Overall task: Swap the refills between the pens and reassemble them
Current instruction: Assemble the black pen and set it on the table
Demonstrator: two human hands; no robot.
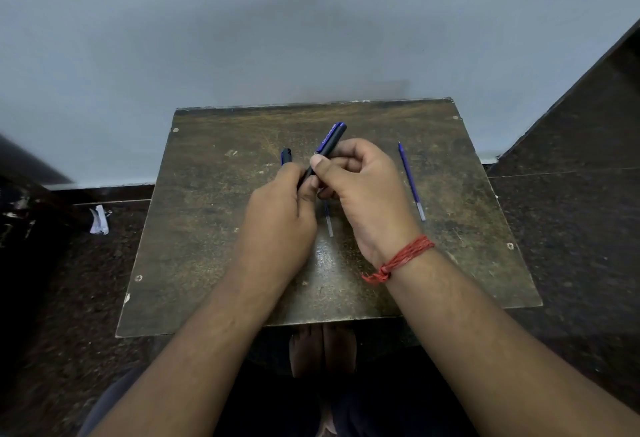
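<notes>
Both forearms were seen bare, with no sleeves reaching the wrists. A red thread band [398, 260] was wound in several strands around the wrist of the right hand [363, 190], its knot and frayed end lying at about 7 o'clock on the wrist. Nothing was worn on the left hand [280, 218]. Dark trousers [114, 398] and bare feet [322, 350] were seen below.

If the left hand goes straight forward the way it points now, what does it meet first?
Probably the dark pen piece lying just beyond the left hand, then the table's far edge; depth is unclear.
</notes>
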